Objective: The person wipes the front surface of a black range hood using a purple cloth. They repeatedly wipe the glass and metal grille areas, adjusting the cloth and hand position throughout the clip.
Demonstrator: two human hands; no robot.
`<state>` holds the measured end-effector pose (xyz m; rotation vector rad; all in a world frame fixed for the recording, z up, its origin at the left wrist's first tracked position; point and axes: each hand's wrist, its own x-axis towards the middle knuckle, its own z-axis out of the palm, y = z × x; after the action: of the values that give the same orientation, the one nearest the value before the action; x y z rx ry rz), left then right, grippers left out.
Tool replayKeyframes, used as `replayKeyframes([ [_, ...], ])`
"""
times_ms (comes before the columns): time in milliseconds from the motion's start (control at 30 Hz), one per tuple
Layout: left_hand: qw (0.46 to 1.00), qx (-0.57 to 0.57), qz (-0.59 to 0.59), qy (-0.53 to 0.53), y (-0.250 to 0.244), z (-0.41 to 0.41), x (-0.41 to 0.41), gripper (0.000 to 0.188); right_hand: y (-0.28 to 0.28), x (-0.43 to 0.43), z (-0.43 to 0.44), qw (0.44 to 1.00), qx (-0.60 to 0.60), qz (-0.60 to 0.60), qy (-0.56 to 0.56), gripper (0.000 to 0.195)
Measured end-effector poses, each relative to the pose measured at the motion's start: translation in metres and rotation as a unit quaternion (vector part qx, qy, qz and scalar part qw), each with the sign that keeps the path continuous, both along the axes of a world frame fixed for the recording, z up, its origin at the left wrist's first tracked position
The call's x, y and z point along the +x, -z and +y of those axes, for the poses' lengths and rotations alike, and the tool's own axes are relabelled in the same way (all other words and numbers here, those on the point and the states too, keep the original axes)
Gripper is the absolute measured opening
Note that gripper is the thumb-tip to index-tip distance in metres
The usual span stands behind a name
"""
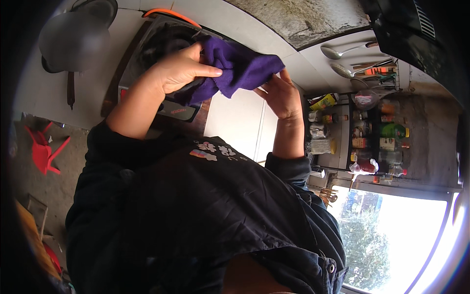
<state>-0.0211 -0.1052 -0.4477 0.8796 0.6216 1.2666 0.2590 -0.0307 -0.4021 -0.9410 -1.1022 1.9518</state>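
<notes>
A crumpled purple cloth [244, 68] is held up in front of me between my two hands. My left hand [183, 70] grips its left part, with the thumb lying on top of the fabric. At the cloth's right corner, my right hand [282, 93] holds the edge with its fingertips, which are partly hidden. Beneath the left hand and forearm is a gas stove [180, 108] with a dark burner, partly covered by the arm and the cloth.
An orange hose [172, 15] runs behind the stove. Dark pans [97, 11] and a blurred round shape stand left. Ladles [332, 52] hang on the right wall, above a rack [349, 128] of bottles and jars beside a window [389, 235]. A red stool [42, 152] is on the floor.
</notes>
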Motion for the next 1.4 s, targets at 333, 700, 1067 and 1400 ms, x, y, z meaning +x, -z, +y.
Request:
replayKeyframes([
  [333,0.897,0.067,0.366,-0.237,-0.029,-0.016,-0.031,0.055,-0.003,0.02,0.01,0.934,0.196,-0.244,0.171,0.064],
  [700,0.806,0.138,0.514,-0.26,-0.011,-0.018,-0.047,0.051,-0.013,0.043,0.007,0.933,0.24,-0.213,0.161,0.026],
  [1067,0.708,0.067,0.587,-0.386,-0.054,-0.002,-0.041,0.037,-0.001,0.046,0.012,0.69,0.498,-0.515,0.108,0.021],
  [1400,0.893,0.112,0.4,-0.174,-0.028,-0.005,0.062,0.033,-0.008,-0.048,-0.039,0.994,0.091,-0.009,-0.051,0.027],
])
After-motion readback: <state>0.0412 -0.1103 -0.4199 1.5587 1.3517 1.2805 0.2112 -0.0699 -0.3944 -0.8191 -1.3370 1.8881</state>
